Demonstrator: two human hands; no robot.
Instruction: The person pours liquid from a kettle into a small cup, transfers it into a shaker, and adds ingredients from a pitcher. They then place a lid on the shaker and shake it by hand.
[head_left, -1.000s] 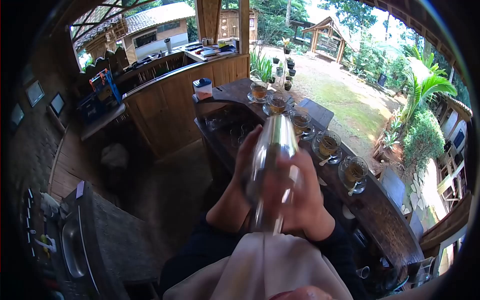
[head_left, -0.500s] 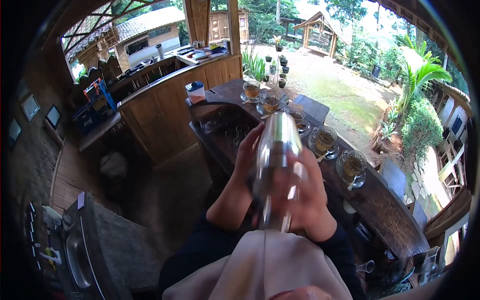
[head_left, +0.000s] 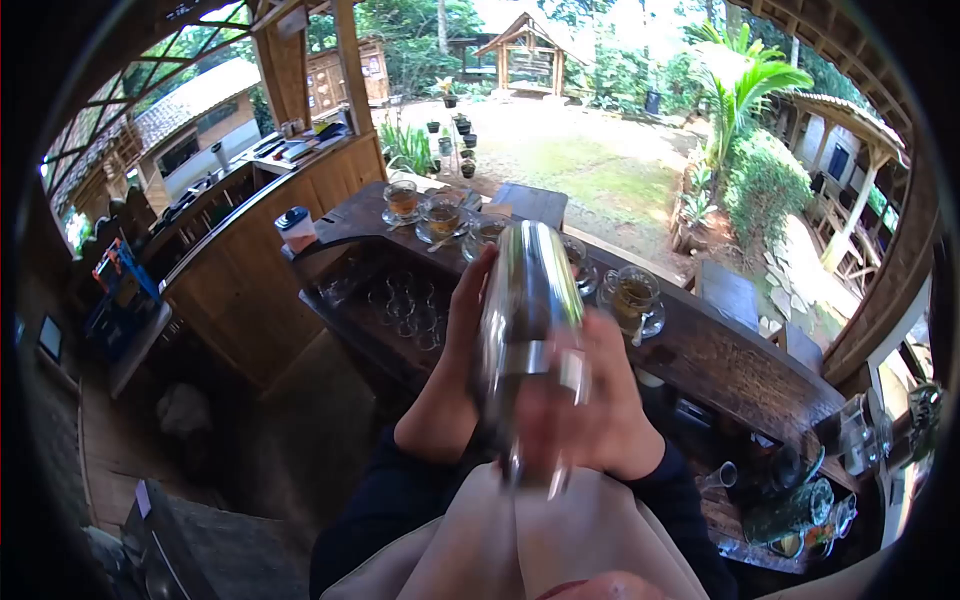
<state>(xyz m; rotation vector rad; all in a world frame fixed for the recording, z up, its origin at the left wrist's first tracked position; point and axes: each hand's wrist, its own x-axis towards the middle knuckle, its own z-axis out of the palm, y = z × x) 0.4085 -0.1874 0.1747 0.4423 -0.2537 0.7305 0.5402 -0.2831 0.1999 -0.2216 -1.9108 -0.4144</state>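
Between my two hands a shiny metal shaker (head_left: 535, 290) is tilted, its far end up over the dark wooden counter (head_left: 740, 375); its lower part is blurred by motion. My left hand (head_left: 465, 335) wraps round its left side. On the right and lower side, my right hand (head_left: 595, 410) grips it with blurred fingers. Behind the shaker, glass cups of amber drink on saucers stand in a row, among them one at the left end (head_left: 401, 200), a second (head_left: 440, 218) and one at the right (head_left: 635, 295). The shaker partly hides the middle cups.
A lidded container (head_left: 296, 229) stands at the counter's left end. Several empty glasses (head_left: 405, 305) sit in the recess below. Glass jars (head_left: 790, 515) and a pitcher (head_left: 855, 435) are at the lower right. Stools (head_left: 530, 205) stand beyond the counter.
The view has turned to the right, so the counter and cups appear further left. Both hands still hold the shaker, which has shifted slightly left and tilts a little differently.
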